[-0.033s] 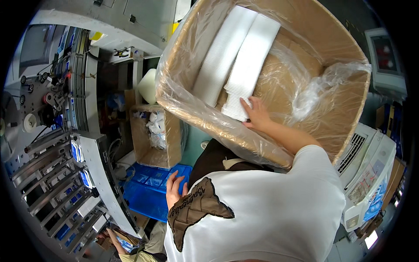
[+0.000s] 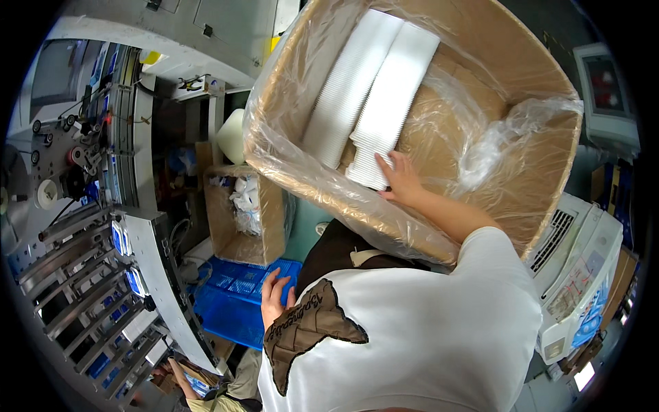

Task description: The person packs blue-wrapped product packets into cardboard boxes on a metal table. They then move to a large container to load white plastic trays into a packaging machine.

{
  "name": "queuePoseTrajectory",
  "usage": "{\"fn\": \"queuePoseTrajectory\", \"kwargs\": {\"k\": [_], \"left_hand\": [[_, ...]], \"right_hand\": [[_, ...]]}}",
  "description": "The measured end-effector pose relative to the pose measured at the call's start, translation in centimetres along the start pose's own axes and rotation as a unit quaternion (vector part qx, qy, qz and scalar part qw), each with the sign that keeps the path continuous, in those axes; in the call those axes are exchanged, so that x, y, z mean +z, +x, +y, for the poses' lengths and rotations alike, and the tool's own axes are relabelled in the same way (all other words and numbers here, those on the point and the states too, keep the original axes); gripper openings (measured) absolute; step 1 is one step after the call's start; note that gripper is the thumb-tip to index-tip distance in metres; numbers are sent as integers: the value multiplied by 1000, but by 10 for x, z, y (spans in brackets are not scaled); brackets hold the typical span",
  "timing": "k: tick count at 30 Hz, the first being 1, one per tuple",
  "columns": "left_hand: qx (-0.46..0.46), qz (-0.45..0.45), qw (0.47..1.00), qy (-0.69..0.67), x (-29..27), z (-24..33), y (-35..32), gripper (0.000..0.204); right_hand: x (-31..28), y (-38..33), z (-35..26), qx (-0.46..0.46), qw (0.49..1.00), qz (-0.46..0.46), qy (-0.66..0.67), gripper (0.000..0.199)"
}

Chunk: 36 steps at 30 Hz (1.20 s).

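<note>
A large cardboard box (image 2: 412,244) lined with clear plastic stands in front of me. Two long rows of thin white ribbed pieces, stacked closely together, lie along its left side: a left row (image 2: 353,86) and a right row (image 2: 395,96). My right hand (image 2: 403,180) reaches over the near wall and touches the near end of the right row, its fingers spread. What the pieces are I cannot make out. My left hand (image 2: 274,299) hangs near a blue plastic crate (image 2: 237,329), its fingers extended and slightly curved, with nothing visible in it.
Crumpled clear plastic (image 2: 484,161) lies in the box's right part. Left of it stands a smaller carton (image 2: 274,220) with white plastic scraps. A machine with metal rails (image 2: 75,288) runs along the left; a white appliance (image 2: 576,268) stands right. Another person's arm (image 2: 182,378) shows lower left.
My right hand and the near end of the right row have shifted very slightly to the left. My left hand stays where it was.
</note>
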<state>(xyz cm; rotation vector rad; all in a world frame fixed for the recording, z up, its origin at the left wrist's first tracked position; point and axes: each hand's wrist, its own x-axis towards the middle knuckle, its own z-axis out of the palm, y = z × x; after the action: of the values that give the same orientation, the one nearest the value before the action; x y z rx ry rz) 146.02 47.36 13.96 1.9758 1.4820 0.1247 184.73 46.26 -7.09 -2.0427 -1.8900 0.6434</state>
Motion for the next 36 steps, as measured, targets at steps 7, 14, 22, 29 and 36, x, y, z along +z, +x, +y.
{"fn": "queuePoseTrajectory", "kwargs": {"k": [7,14,22,29,36], "left_hand": [[53,-13,998,34,2,8,10,24],[30,-2,999,12,3,8,3,24],[47,-1,999,13,8,4,-4,23],[49,25,998,26,7,5,-12,23],[52,19,998,6,14,2,-16,23]], "right_hand": [[11,9,-3,16,997,41,55,96],[-11,-19,21,-35,994,31,95,101],[-7,-3,-6,62,996,-31,-52,117],[-37,-27,12,9,998,-50,21,117],[-69,-34,40,60,965,-211,145,119]]}}
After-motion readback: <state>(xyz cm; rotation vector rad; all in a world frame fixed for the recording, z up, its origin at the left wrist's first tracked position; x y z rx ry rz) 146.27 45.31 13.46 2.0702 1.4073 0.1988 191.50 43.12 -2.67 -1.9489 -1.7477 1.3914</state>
